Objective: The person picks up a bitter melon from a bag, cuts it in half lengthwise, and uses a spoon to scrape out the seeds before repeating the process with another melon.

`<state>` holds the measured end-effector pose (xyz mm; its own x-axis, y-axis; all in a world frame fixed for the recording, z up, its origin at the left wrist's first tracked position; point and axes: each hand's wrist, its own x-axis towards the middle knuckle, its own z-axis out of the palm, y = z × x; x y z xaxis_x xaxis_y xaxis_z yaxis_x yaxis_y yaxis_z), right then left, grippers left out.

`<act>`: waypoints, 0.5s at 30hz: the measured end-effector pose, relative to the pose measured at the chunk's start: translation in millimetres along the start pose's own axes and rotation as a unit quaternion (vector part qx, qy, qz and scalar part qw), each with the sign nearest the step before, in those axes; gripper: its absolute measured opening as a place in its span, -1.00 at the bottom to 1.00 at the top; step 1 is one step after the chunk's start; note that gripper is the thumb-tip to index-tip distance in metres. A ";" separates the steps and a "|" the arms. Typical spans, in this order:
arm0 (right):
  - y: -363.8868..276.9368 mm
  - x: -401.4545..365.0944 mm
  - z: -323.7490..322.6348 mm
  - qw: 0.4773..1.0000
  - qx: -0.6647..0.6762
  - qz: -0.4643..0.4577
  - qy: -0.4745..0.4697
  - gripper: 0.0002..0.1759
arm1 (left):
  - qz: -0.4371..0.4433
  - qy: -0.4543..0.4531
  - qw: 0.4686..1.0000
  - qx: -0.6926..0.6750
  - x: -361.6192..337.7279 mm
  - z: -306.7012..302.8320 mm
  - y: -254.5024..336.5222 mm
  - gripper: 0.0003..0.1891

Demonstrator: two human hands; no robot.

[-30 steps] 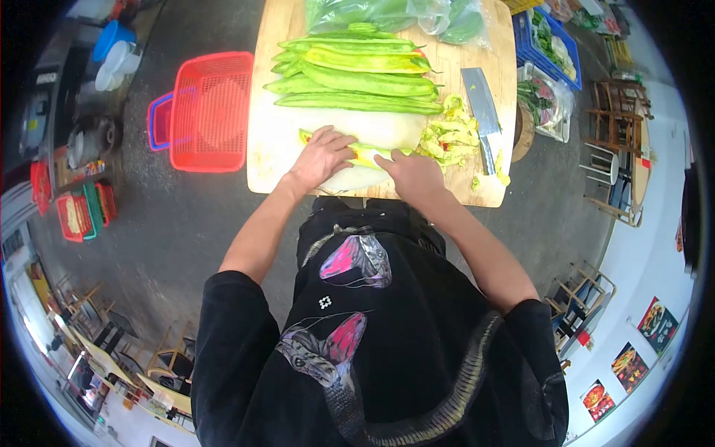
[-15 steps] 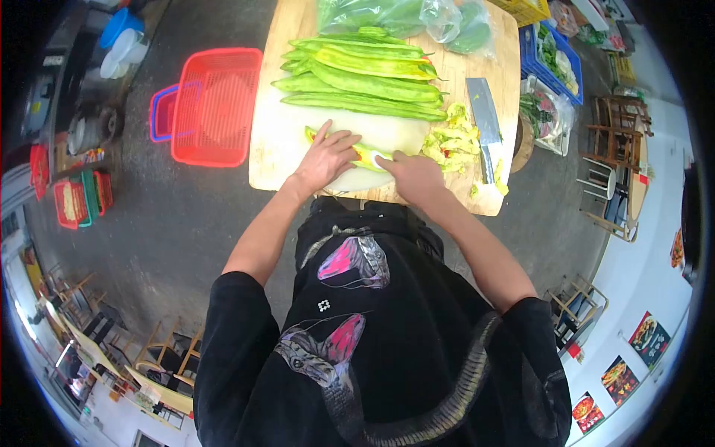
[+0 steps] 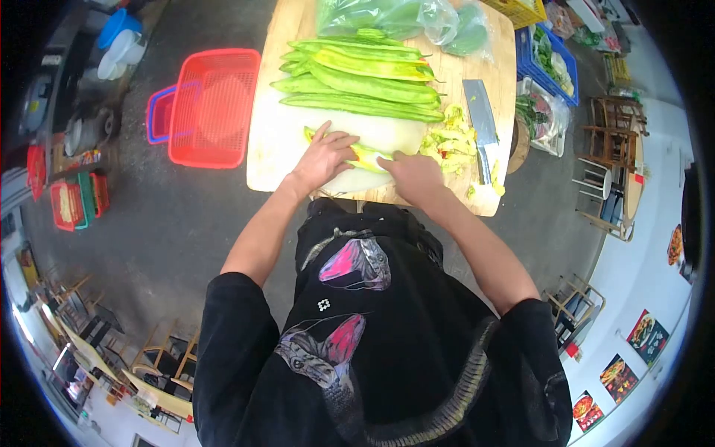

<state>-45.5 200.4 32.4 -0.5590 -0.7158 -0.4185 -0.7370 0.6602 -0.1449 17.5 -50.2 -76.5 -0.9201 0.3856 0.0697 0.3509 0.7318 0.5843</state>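
Observation:
A split green gourd (image 3: 365, 157), probably a bitter melon, lies on the white cutting board (image 3: 402, 135), with its pale inside facing up and a little red showing. My left hand (image 3: 326, 155) grips its left part, fingers bent over it. At the right end, my right hand (image 3: 414, 176) is closed, thumb and fingers pressed to the gourd; whatever it holds is hidden. Just beyond lies a pile of long green gourds (image 3: 357, 78). To the right are yellow pith scraps (image 3: 450, 141) with red bits, and a cleaver (image 3: 481, 112) lies flat beside them.
Bagged green vegetables (image 3: 372, 16) lie at the far side of the wooden table (image 3: 261, 160). Left of it is a red basket (image 3: 216, 108). A blue crate (image 3: 527, 56) of vegetables and a round wooden stool (image 3: 518, 145) stand at the right.
My right hand has shifted slightly at the gourd; a white spot by its fingertips is less visible now. My left hand keeps its hold, and the view has drifted slightly.

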 end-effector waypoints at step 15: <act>-8.9 30.8 -19.0 0.998 0.005 -0.043 -0.036 -0.53 | 0.016 0.066 0.997 0.043 -7.8 20.6 11.8 -0.75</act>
<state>-63.3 168.2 37.8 -0.4653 -0.7522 -0.4666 -0.7772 0.5994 -0.1914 32.4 -33.0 -86.8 -0.9211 0.3359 0.1969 0.3888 0.7678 0.5092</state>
